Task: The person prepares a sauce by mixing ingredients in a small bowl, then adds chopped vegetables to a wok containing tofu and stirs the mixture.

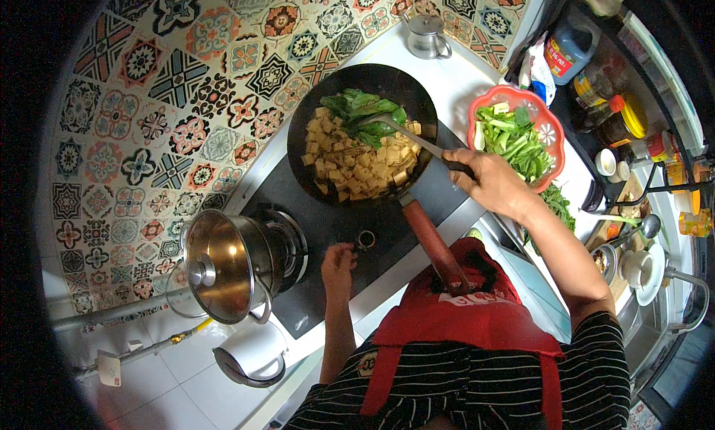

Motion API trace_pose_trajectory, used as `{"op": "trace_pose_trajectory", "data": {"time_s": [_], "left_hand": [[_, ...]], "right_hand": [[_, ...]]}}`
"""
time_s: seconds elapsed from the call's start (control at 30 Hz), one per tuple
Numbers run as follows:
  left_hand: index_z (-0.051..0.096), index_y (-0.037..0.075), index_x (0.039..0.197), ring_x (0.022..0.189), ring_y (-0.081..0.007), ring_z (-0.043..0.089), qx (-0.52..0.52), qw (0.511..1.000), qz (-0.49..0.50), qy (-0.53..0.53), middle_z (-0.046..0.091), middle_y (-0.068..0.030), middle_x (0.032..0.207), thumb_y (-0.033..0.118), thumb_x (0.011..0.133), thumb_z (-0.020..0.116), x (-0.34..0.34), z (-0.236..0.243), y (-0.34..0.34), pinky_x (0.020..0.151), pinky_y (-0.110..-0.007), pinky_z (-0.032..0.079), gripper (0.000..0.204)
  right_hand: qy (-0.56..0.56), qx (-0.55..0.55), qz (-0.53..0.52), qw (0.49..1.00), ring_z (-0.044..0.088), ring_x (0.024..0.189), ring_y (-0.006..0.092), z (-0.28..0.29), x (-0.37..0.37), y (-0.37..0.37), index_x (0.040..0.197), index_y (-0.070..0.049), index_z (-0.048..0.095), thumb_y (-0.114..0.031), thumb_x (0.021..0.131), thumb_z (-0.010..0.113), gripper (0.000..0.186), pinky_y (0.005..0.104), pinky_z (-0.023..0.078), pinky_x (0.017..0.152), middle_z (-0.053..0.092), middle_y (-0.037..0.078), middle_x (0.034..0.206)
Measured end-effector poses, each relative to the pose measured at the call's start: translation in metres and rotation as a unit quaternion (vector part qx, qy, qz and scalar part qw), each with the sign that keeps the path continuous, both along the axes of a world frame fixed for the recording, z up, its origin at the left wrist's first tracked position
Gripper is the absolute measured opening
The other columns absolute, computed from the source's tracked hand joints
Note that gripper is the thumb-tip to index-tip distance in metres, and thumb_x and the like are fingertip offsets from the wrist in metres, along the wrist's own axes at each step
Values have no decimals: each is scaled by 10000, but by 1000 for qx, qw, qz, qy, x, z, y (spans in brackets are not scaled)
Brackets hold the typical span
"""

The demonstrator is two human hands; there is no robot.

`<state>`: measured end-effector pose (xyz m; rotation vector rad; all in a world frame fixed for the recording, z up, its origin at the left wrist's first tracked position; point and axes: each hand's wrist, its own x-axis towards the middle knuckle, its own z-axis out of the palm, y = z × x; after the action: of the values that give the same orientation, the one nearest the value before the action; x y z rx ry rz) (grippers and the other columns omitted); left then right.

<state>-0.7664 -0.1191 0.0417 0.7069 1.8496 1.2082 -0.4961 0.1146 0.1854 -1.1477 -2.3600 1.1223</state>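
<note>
My right hand grips the dark handle of a metal spatula, whose head meets dark green leaves in the wok. Below the leaves in the pan lie many browned tofu cubes. The wok sits on a black gas hob, its reddish handle pointing toward my body. Close beside the round hob knob is my left hand; its fingers are curled in, and anything inside them is hidden.
A lidded steel pot stands left on the other burner, near a white kettle. Right of the wok, a pink basket holds cut greens. Behind stands a small metal jug. Bottles and jars crowd the rack at right.
</note>
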Motion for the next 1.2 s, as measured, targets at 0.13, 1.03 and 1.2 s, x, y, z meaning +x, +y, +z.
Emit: {"op": "trace_pose_trajectory", "data": {"time_s": [0.13,1.03,1.2], "left_hand": [[561,24,995,809,-138,593,-10,1000,17,-8,604,-72,972,49,895,502,3,2,3,685,-245,480,118],[577,109,1127,1010,-314,580,120,641,-625,429,614,-146,1072,207,796,613,283,20,410,863,-393,461,347],[569,50,1070,962,-328,598,-14,626,-540,563,631,-164,1000,302,699,702,338,-10,412,832,-423,474,467]], "right_hand": [[31,-65,-2,997,605,964,285,-7,6,-6,1165,-15,557,-151,857,558,337,353,454,841,617,181,1092],[363,-157,-57,917,551,1019,384,-85,22,-44,1182,-25,508,-233,852,553,392,429,429,892,576,220,1110],[377,-115,-47,918,542,1012,400,-111,38,-37,1127,-23,522,-252,861,530,351,445,437,875,573,227,1101]]}}
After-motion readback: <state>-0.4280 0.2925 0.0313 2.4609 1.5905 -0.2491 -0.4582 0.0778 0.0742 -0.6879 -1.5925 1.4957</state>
